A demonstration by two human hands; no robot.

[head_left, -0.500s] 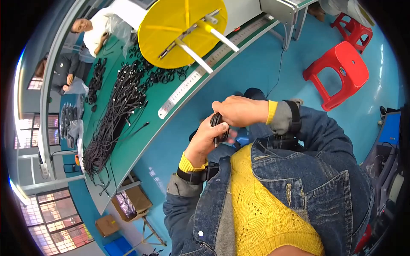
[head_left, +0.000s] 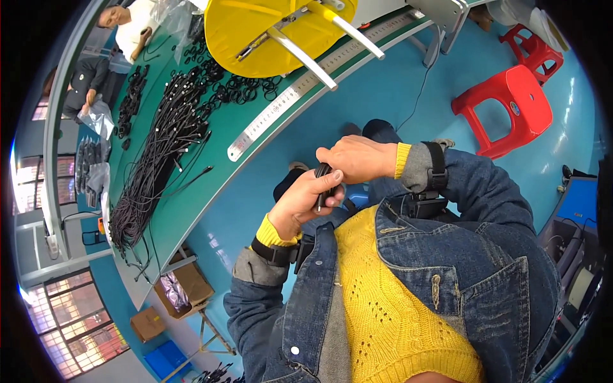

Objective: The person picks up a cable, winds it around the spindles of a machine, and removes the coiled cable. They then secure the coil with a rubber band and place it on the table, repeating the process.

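Wound into a tight small coil, a black cable is between my two hands, in front of my body and below the table edge. My left hand is closed round the coil, thumb across it, and a thin cable tip points down below the fingers. My right hand is curled into a fist against the coil's upper end, gripping the cable there; most of its fingers are hidden. On the green table to the left lies a long bundle of black cables with light-coloured plug ends.
Black rings lie near the bundle. A long steel ruler runs along the table edge. A yellow round stool top with metal legs juts over it. Red stools stand right. Two people sit across the table. Cartons stand below left.
The view has shifted slightly, so the table and stools sit differently. Both hands stay together at the coil; the left hand's fingers now show more beneath it.
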